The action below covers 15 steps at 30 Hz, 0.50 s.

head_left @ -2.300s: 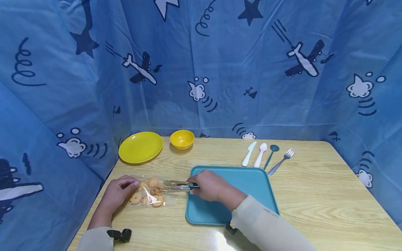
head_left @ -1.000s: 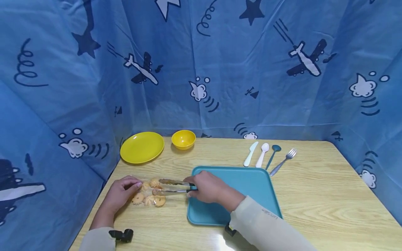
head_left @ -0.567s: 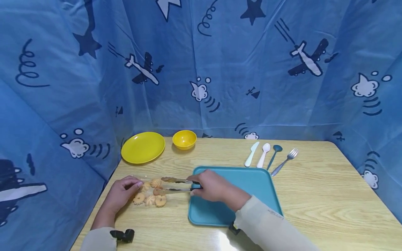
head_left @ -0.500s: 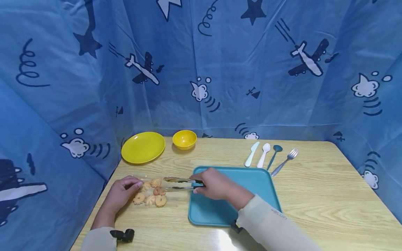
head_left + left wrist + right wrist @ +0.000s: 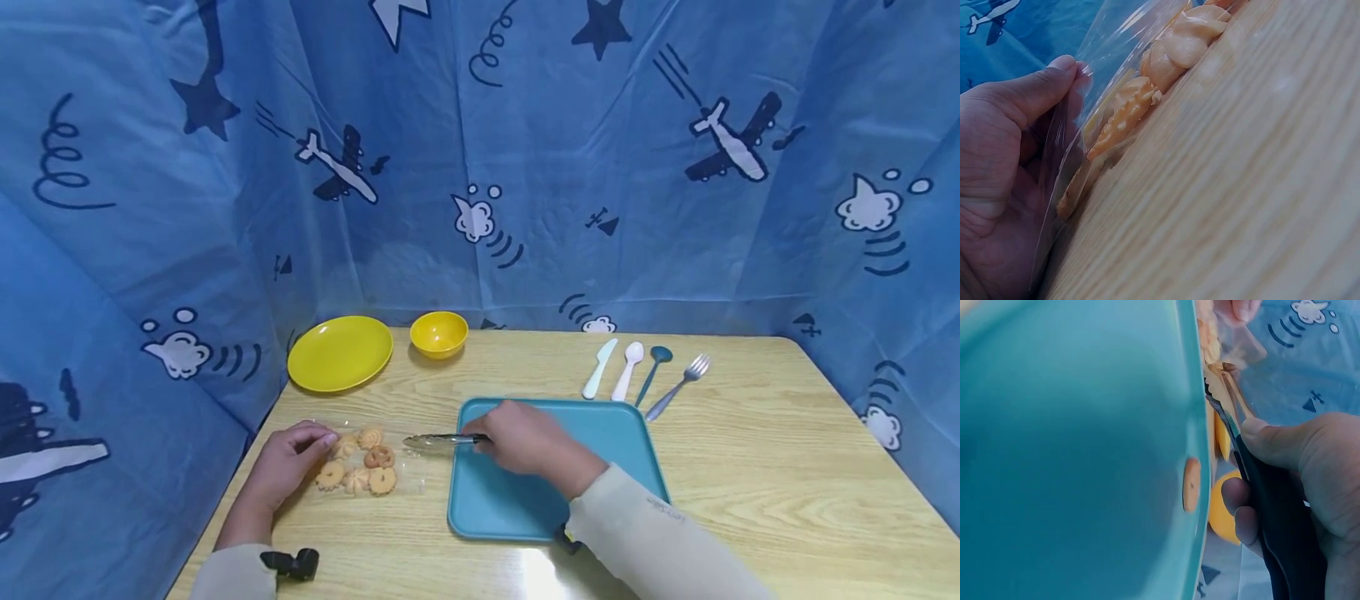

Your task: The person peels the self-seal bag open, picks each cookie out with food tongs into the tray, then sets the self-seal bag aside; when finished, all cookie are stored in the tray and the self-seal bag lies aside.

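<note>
My left hand (image 5: 288, 462) pinches the left edge of a clear plastic bag (image 5: 1094, 69) between thumb and fingers. Several butter cookies (image 5: 357, 479) lie in the bag, among them a browner pretzel-shaped cookie (image 5: 379, 457) on its right side. My right hand (image 5: 521, 437) grips tongs (image 5: 442, 440) with black handles (image 5: 1272, 506) and metal arms. The tongs point left over the left edge of a teal tray (image 5: 540, 512). Their arms are close together, and no cookie shows between them. Whether their tips are inside the bag I cannot tell.
A yellow plate (image 5: 340, 354) and a yellow bowl (image 5: 438, 335) stand at the back left. Behind the tray lie a pale knife (image 5: 600, 368), a white spoon (image 5: 627, 372), a dark teal ladle (image 5: 654, 373) and a fork (image 5: 678, 386). A blue printed curtain (image 5: 525, 250) surrounds the table.
The tongs were spread over the cookies near the pretzel-shaped one; they have drawn back right and their arms have come together. The left hand has kept its hold on the bag.
</note>
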Motion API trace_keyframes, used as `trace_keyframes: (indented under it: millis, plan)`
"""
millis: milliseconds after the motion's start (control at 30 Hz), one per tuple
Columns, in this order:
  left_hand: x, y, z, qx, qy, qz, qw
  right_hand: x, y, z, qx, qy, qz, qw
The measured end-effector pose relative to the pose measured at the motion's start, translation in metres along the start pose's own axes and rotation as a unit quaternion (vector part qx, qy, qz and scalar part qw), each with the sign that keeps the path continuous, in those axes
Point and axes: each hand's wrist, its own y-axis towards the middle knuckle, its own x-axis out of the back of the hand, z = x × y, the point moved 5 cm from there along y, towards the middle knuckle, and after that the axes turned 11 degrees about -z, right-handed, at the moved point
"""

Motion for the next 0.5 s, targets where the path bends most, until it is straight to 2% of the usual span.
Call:
trace_keyframes:
  millis: [200,333,500]
  plan:
    - [0.002,-0.001,-0.001,0.004,-0.005,-0.001,1.0,-0.008,0.015,0.02,0.02,-0.019,-0.01,1.0]
    - [0.002,-0.002,0.0,-0.007,-0.011,-0.001,0.9999,-0.012,0.023,0.028,0.012,0.014,0.003,1.0]
    - [0.0,-0.001,0.001,-0.022,-0.025,0.015,0.9993,-0.014,0.025,0.03,0.002,0.054,0.018,0.998]
